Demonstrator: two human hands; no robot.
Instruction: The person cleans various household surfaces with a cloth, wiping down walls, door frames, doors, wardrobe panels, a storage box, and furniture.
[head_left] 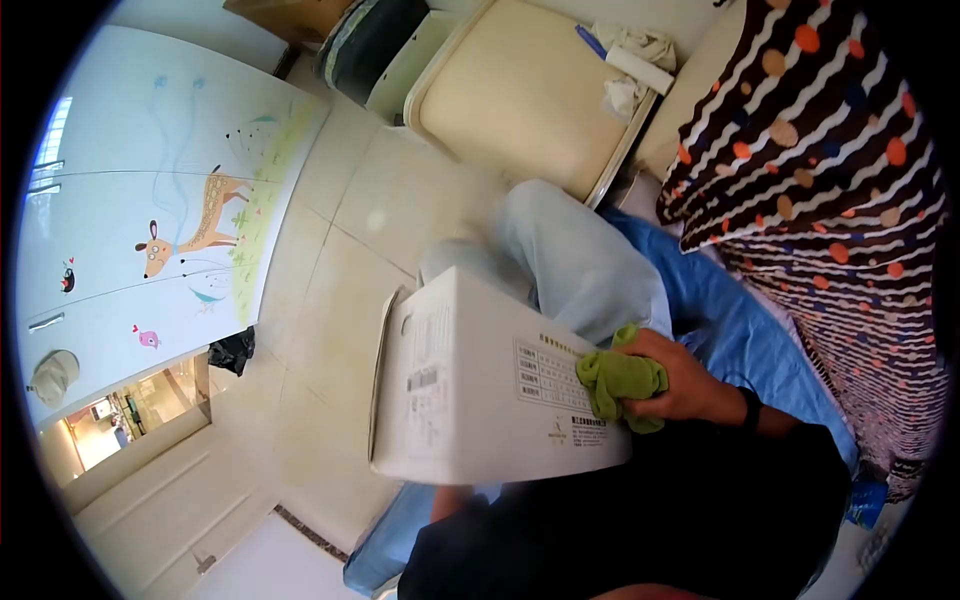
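Note:
A white cardboard box [490, 400] with printed text, a table and a barcode is tilted in front of my lap. My right hand [665, 380], with a dark band at the wrist, is closed around a bunched green cloth [625, 385]. The cloth touches the printed side of the box. Below the lower edge of the box a small part of my left hand or wrist [453, 500] shows. Its fingers are hidden behind the box.
Ahead is a cream padded seat [525, 95] holding a white tube [640, 70] and crumpled tissue. A white cabinet [110, 230] with a deer picture stands left. Patterned fabric [800, 150] hangs at right, beside blue sheeting [725, 310]. Tiled floor [370, 200] lies between.

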